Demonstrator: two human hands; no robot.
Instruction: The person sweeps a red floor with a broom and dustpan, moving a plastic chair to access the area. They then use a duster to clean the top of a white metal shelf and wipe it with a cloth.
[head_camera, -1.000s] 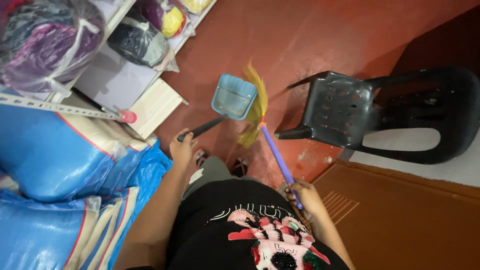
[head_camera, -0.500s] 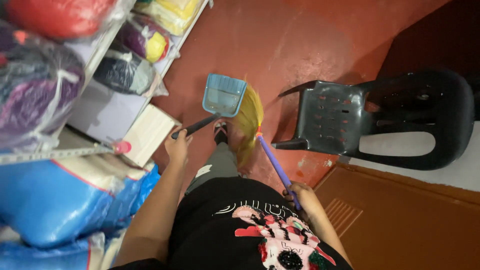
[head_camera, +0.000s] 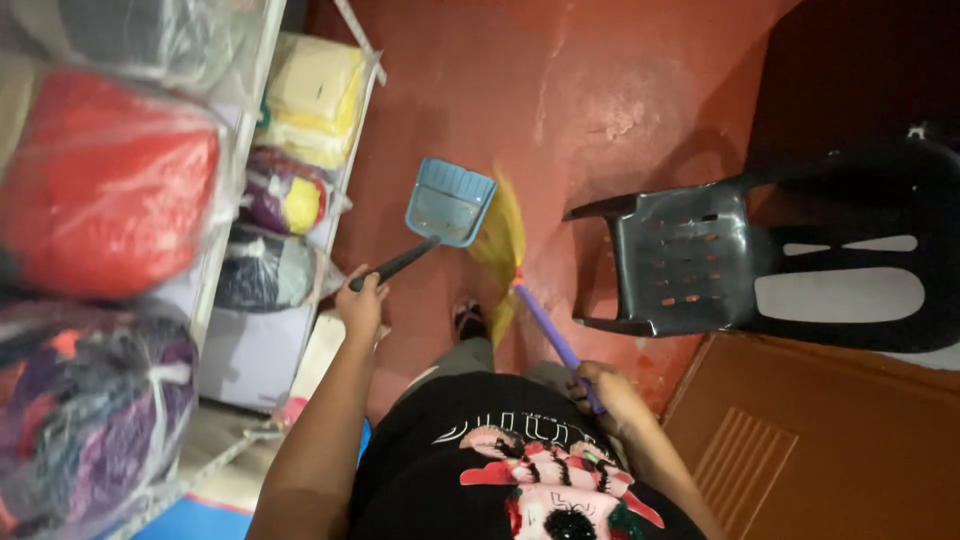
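Both hands busy: dustpan left, broom right, over red floor.

Left hand (head_camera: 362, 303) has its grip clamped on the dark handle of the blue dustpan (head_camera: 449, 202); pan sits up and right of that grip, tilted. Right hand (head_camera: 607, 392) grip is clamped on the purple stick of the broom (head_camera: 502, 240); yellow bristles lie up-left of it, just beside the pan. Black chair (head_camera: 690, 262) right of broom. Shelf (head_camera: 225, 225) of bagged goods left of left grip.

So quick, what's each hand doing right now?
Left hand: closed around the dark handle of the blue dustpan.
Right hand: closed around the purple handle of the yellow broom.
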